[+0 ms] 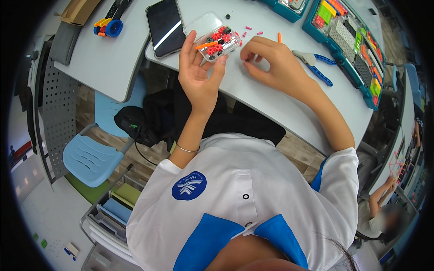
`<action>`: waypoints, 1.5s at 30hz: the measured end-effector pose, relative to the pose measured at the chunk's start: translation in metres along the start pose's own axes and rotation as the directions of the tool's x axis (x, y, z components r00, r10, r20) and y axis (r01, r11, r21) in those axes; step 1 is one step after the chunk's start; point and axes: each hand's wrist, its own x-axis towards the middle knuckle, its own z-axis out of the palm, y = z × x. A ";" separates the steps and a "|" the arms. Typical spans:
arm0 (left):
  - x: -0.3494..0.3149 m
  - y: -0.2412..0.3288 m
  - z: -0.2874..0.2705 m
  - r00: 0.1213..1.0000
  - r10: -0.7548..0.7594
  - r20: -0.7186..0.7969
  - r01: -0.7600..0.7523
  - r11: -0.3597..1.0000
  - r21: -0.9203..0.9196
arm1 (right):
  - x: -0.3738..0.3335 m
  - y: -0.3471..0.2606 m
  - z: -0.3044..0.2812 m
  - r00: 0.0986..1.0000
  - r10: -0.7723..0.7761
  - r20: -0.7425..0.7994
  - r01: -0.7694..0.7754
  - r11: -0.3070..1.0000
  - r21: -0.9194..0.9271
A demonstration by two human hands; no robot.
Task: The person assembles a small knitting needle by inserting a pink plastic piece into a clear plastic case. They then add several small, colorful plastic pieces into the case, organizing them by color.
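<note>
A small clear plastic box (233,44) rests in my left hand (199,83), held between the thumb and fingers. Inside lie red gears (216,49), several black round pieces and an orange stick (206,45). The box's clear lid (203,22) is swung back toward the phone. My right hand (275,58) is just right of the box, low over the white table (266,92). Its fingers are curled, with thumb and index tips close together; anything between them is too small to make out. Tiny pink pegs (259,32) lie beyond it, near an orange peg (279,37).
Pliers with blue handles (322,67) lie right of my right hand. A teal case (357,81) of colourful building parts stands farther right. A dark phone (164,28) lies left of the box. A blue wheel assembly (113,28) sits on the adjoining table. Another person (377,217) works at far right.
</note>
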 end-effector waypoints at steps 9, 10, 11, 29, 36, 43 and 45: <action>-0.006 -0.007 0.002 0.996 0.073 -0.054 -0.072 0.997 0.023 | 0.010 0.027 0.034 0.974 -0.149 -0.170 0.119 0.978 -0.172; -0.006 -0.007 0.002 0.996 0.077 -0.055 -0.075 0.997 0.032 | 0.011 0.028 0.035 0.970 -0.166 -0.177 0.134 0.974 -0.181; -0.006 -0.008 0.002 0.996 0.078 -0.052 -0.077 0.997 0.033 | 0.012 0.030 0.036 0.966 -0.183 -0.184 0.148 0.971 -0.189; -0.006 -0.008 -0.001 0.994 0.087 0.059 -0.092 0.992 0.090 | -0.005 0.028 0.029 0.984 -0.120 -0.132 0.088 0.970 -0.226; -0.009 -0.010 -0.003 0.984 0.126 0.127 -0.147 0.974 0.174 | -0.007 0.032 0.028 0.969 -0.139 -0.206 0.099 0.976 -0.193; -0.008 -0.012 -0.004 0.977 0.101 0.185 -0.147 0.956 0.252 | -0.010 0.016 0.011 0.980 -0.051 -0.190 0.047 0.999 -0.028; -0.008 -0.011 -0.004 0.976 0.086 0.200 -0.136 0.959 0.249 | -0.009 0.023 0.014 0.959 -0.184 -0.215 0.163 0.980 -0.112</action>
